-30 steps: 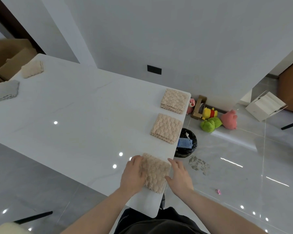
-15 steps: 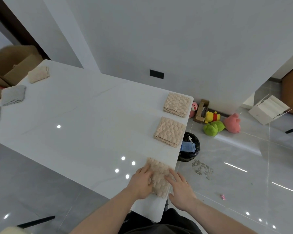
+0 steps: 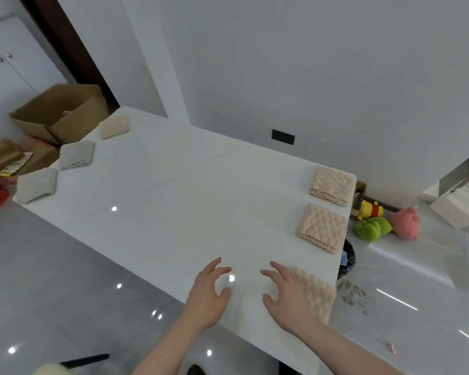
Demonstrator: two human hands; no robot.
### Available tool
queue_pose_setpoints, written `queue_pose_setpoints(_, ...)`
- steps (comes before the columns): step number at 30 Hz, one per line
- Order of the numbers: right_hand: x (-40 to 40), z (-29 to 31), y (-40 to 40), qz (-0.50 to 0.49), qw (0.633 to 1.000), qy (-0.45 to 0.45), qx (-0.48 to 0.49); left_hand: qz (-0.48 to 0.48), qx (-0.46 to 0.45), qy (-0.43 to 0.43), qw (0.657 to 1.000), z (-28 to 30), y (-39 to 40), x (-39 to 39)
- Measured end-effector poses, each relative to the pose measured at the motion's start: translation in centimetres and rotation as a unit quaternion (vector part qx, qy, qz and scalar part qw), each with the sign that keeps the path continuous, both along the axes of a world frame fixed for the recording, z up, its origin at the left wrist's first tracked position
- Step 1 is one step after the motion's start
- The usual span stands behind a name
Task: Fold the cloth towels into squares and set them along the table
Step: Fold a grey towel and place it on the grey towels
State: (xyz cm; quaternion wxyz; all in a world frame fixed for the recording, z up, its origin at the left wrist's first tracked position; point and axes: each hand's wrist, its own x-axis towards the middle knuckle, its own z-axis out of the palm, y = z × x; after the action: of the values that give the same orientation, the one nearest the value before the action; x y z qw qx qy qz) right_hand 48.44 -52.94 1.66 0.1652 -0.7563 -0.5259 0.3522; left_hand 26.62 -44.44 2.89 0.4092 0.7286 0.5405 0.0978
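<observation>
Three folded beige towels lie in a row along the right edge of the white table [image 3: 173, 201]: the far one [image 3: 332, 185], the middle one [image 3: 321, 227] and the near one [image 3: 316, 293]. My right hand [image 3: 287, 292] hovers with spread fingers over the left part of the near towel, holding nothing. My left hand [image 3: 210, 292] is over bare tabletop, left of it, fingers relaxed and empty. At the far left end lie a beige towel [image 3: 114, 127] and two grey towels [image 3: 77, 155] [image 3: 37, 185], loosely folded.
Cardboard boxes [image 3: 60, 112] stand beyond the table's left end. On the floor to the right are a black bin [image 3: 348, 259], plush toys [image 3: 374, 223] and a white box [image 3: 460, 207]. A wall runs behind the table.
Both hands have come off the near beige towel and moved left; the left hand is now over bare table. The view has swung left, showing more of the far-left towels and boxes.
</observation>
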Motion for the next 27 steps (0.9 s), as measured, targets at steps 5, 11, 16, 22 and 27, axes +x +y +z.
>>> queue_pose_setpoints(5, -9.0, 1.4, 3.9, -0.03, 0.998, 0.042, 0.017, 0.015, 0.005, -0.011, 1.0, -0.1, 2.8, -12.5)
queue_pose_setpoints(11, -19.1, 4.5, 8.8, -0.014, 0.993, 0.11, 0.03, 0.071, 0.003, -0.024, 0.997, 1.8, 7.0, -23.7)
queue_pose_setpoints(16, -24.0, 7.0, 14.4, 0.01, 0.99, 0.135, 0.046, 0.094, 0.024, -0.057, 0.994, 3.6, 12.4, -27.7)
queue_pose_setpoints(22, -28.8, 7.5, 23.8, 0.035, 0.986, 0.157, 0.044, 0.139, 0.031, -0.051, 0.989, 4.6, 19.2, -33.7)
queue_pose_setpoints(27, -35.0, 7.7, 32.1, 0.08, 0.978, 0.19, 0.025, 0.185, 0.042, -0.025, 0.981, 6.4, 24.4, -40.4)
